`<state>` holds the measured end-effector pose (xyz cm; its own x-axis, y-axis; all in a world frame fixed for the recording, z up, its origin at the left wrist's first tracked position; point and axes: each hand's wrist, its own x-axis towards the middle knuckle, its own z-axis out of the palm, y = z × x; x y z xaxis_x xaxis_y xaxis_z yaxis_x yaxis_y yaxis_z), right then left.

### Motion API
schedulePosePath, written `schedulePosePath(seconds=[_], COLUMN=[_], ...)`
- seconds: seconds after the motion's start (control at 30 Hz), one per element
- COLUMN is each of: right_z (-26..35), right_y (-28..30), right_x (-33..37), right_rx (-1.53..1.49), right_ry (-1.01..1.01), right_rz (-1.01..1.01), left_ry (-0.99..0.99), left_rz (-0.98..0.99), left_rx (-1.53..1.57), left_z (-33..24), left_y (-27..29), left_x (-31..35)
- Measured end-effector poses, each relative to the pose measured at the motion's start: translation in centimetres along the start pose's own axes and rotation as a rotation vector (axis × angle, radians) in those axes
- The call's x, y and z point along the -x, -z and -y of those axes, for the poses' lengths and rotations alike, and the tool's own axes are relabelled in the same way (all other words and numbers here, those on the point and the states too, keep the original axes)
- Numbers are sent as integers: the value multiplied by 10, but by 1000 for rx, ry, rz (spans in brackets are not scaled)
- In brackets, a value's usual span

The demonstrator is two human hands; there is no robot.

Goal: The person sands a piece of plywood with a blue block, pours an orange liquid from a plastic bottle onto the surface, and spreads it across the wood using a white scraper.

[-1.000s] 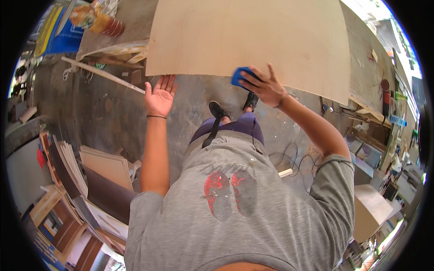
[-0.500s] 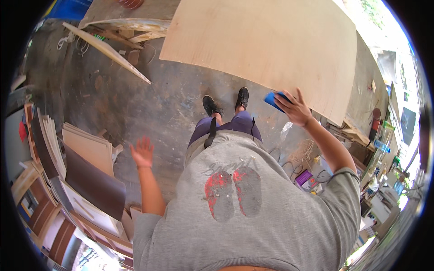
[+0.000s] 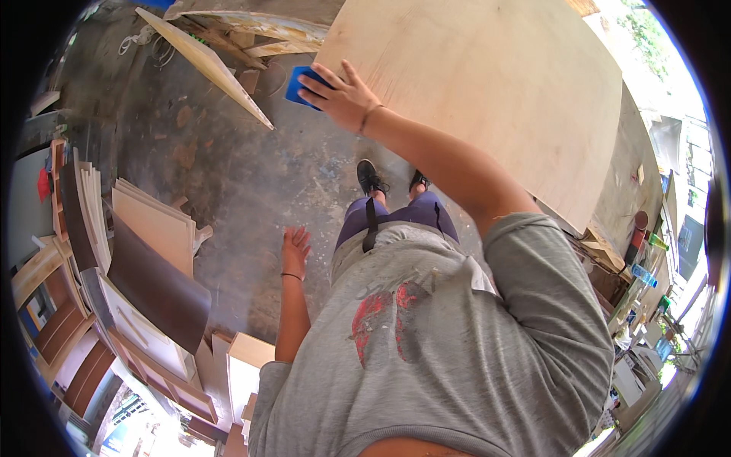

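The left hand (image 3: pixel 295 250), toward 9 o'clock, hangs open and empty above the floor (image 3: pixel 221 164). At 12 o'clock, the right hand (image 3: pixel 346 105) grips a blue block (image 3: pixel 298 90), which sits under its fingers toward the hand's 10 o'clock. A pale board (image 3: pixel 495 91) spreads at 1 o'clock on a surface (image 3: pixel 615 164).

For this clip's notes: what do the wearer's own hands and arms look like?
The left hand and right hand are ungloved, each with a thin dark wristband. Short, plain grey sleeves of a T-shirt leave the forearms uncovered.
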<state>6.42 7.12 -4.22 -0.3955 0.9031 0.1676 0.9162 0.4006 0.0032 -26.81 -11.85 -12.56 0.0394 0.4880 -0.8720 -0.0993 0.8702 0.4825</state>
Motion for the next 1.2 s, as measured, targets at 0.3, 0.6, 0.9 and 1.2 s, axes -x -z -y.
schedulePosePath(seconds=[0.3,0.6,0.9,1.2], right_z=[-39,16,-13,4], right_y=[40,11,41,58], right_x=[132,41,369,299], right_rx=[-22,-159,86,56], right_ry=[-51,-286,-1030,-1082], right_rz=[229,114,16,-60], left_ry=[109,-126,-1048,-1582], left_rz=[-98,54,-1,337], left_rx=[251,-38,-858,-1682], left_z=[70,-58,-199,-149], left_y=[60,-40,-163,-289], left_x=[10,-24,-21,-13])
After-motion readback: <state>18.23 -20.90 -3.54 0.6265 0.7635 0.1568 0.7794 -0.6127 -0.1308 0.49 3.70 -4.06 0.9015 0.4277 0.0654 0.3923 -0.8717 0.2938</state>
